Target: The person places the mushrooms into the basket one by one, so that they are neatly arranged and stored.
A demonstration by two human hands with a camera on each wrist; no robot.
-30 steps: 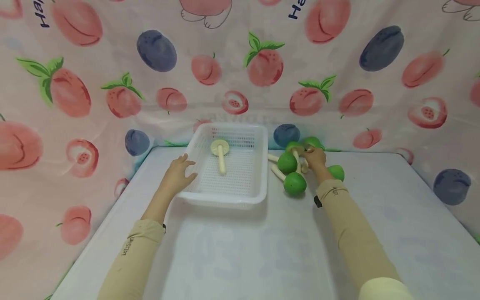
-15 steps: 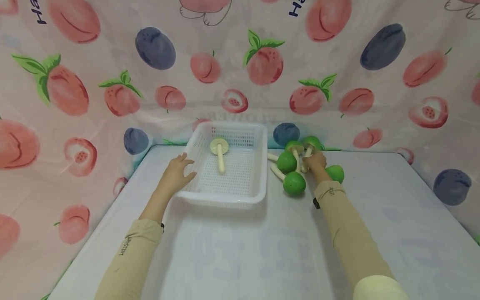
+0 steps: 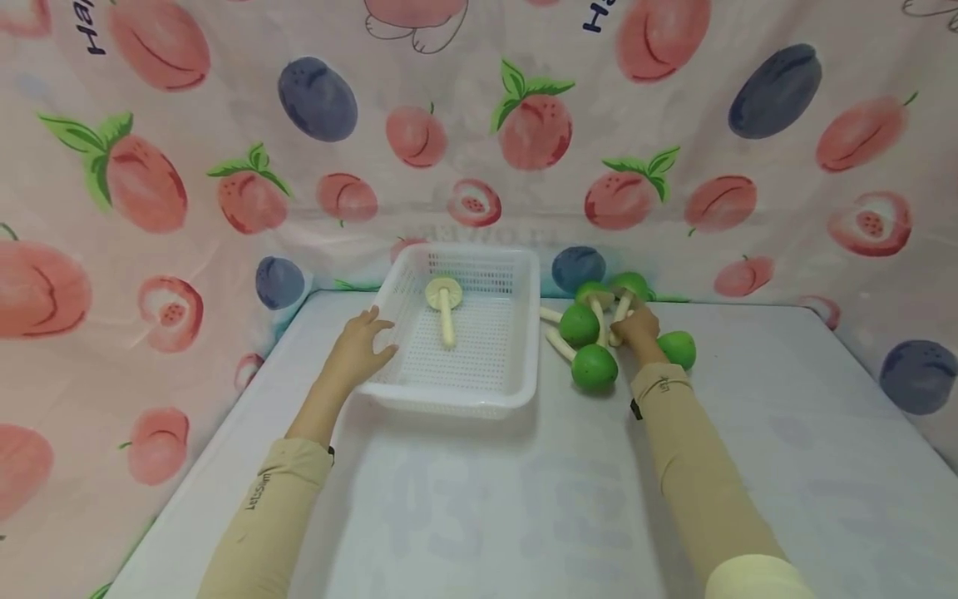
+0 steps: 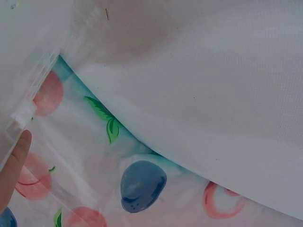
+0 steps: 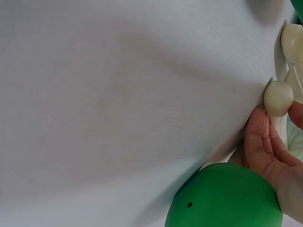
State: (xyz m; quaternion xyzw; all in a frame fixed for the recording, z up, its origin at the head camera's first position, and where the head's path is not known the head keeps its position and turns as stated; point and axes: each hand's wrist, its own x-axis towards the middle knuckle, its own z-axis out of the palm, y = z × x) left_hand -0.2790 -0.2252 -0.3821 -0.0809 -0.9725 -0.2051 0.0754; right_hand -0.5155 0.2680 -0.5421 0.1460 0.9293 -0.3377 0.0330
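A toy mushroom with a pale stem lies underside up in the white plastic basket. My left hand rests at the basket's left rim, fingers relaxed and spread; in the left wrist view one finger touches the basket's side. To the right of the basket, my right hand pinches the pale stem of a green-capped mushroom, between thumb and fingers in the right wrist view. Several more green-capped mushrooms surround that hand, one green cap in front and another green cap right beside the wrist.
The white table extends to a fruit-printed cloth hung behind and at the sides. The basket stands near the table's back edge. Another mushroom cap lies close to the basket's right wall, its stem pointing toward the basket.
My right hand has drawn slightly back toward me, from near the cap down to the stem's lower end. The left hand and the basket stay in place.
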